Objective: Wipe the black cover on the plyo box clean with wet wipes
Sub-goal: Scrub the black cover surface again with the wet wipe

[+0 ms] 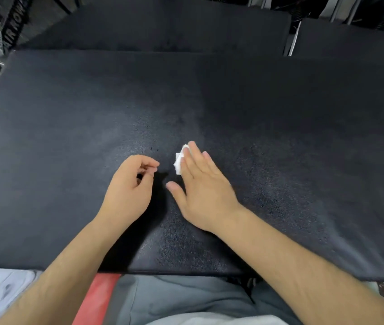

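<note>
Grey trousers (186,297) cropped, right hand (201,187) covering most of wipe (178,162)

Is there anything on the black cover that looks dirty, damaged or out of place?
Only a few small dark specks sit on the cover, left of the wipe under the right hand; nothing else stands out.

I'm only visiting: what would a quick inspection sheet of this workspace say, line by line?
surface: black cover, textured, with a paler sheen across its middle.
job's things: one white wet wipe, crumpled, lying on the cover.
clutter: a few dark specks just left of the wipe.
hands: right hand presses the wipe with straight fingers; left hand loosely curled, holding nothing.
cables: cannot tell; dark coils at top right are blurred.
surroundings: more black padded boxes behind; a lettered banner at far left.
</note>
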Action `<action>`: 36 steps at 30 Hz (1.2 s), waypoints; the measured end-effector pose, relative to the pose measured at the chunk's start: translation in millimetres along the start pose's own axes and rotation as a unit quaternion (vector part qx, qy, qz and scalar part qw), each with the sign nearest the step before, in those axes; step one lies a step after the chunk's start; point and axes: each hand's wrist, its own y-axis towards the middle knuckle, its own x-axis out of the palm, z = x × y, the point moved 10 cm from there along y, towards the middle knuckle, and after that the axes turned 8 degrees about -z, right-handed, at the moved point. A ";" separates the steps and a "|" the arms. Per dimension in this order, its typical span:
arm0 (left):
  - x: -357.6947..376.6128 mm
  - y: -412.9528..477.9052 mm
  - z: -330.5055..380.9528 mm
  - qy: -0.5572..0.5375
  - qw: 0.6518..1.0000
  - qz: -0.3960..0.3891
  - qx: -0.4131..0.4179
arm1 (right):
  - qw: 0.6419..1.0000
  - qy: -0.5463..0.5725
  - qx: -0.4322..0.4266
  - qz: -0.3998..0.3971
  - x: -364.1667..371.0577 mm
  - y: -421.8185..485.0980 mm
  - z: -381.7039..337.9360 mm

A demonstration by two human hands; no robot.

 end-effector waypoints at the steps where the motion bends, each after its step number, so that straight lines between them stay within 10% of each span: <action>1: 0.4 0.2 0.9 -0.001 1.000 0.001 0.005 | 1.000 0.017 -0.020 -0.007 2.9 2.7 -12.6; 13: 10.8 4.4 11.2 0.056 0.996 -0.041 0.050 | 0.995 -0.006 0.095 0.009 -19.2 -18.3 5.7; 17: 9.1 8.1 14.8 0.051 0.996 -0.033 0.065 | 0.995 -0.060 -0.004 0.085 -29.0 -23.9 -18.8; 28: 3.1 9.2 -5.1 0.012 0.999 -0.025 0.018 | 0.989 0.084 -0.117 -0.023 -20.6 -16.5 18.8; 36: 7.1 19.2 0.5 -0.017 0.999 -0.020 0.023 | 0.998 -0.001 0.018 -0.060 4.8 43.8 -5.6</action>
